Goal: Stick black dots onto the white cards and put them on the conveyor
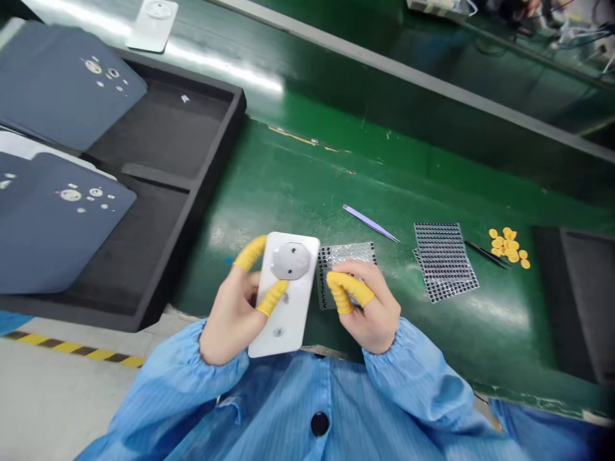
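My left hand (pixel 233 317) grips a white rectangular plate (pixel 291 323) by its left side, thumb on the face and a finger at the upper edge. On the plate sits a pale grey rounded disc (pixel 291 259) with two small dark holes, and smaller fittings lie below it. Close to the plate's right edge, my right hand (pixel 372 310) has thumb and index finger pinched together; anything between the tips is too small to tell. Yellow finger cots cover the gripping fingers of both hands. Partly beneath the right hand is a clear sheet of black dots (pixel 353 251).
Lilac tweezers (pixel 369 223) lie beyond my hands. Rightward are more dotted sheets (pixel 444 259), black tweezers (pixel 487 255), loose yellow finger cots (pixel 509 244) and a dark tray (pixel 550 307). A black tray (pixel 211 153) with blue-grey-covered plates (pixel 62 221) stands left; another white plate (pixel 152 29) lies behind.
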Action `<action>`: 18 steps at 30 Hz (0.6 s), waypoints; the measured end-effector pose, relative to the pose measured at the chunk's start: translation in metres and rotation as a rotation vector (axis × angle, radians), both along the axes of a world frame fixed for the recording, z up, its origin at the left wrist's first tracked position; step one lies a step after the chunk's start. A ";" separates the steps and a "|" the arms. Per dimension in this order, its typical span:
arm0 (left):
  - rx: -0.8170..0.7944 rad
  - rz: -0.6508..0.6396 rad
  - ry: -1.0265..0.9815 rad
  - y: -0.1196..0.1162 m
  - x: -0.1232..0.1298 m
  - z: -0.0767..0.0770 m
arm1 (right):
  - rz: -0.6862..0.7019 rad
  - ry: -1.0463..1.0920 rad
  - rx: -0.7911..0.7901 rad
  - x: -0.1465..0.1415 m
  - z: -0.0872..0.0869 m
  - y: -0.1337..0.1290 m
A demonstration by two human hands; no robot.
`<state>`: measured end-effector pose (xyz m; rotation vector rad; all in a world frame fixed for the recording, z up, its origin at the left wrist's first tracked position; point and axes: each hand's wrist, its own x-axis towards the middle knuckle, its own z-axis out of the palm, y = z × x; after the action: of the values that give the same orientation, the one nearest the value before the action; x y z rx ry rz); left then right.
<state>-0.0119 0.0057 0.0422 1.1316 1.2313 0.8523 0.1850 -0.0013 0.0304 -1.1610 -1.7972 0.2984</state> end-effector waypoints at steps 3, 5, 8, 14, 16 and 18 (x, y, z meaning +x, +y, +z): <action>0.067 -0.059 -0.016 -0.008 0.014 0.012 | 0.139 -0.016 -0.024 -0.013 0.018 0.006; 0.141 -0.057 -0.006 -0.014 0.020 0.015 | 0.203 -0.020 -0.071 -0.014 0.021 0.007; 0.227 -0.037 0.014 -0.020 0.021 0.014 | 0.237 -0.122 -0.010 -0.009 0.017 0.000; 0.300 -0.042 0.009 -0.019 0.021 0.018 | 0.228 -0.232 0.028 0.000 0.014 -0.009; 0.304 -0.078 0.040 -0.017 0.022 0.020 | 0.237 -0.226 -0.005 0.001 0.016 -0.007; 0.317 -0.099 0.084 -0.016 0.022 0.020 | 0.251 -0.220 -0.038 0.001 0.019 -0.005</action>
<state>0.0099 -0.0106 0.0624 1.4839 1.1224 0.9545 0.1863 -0.0064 0.0495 -1.0260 -2.1447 0.3633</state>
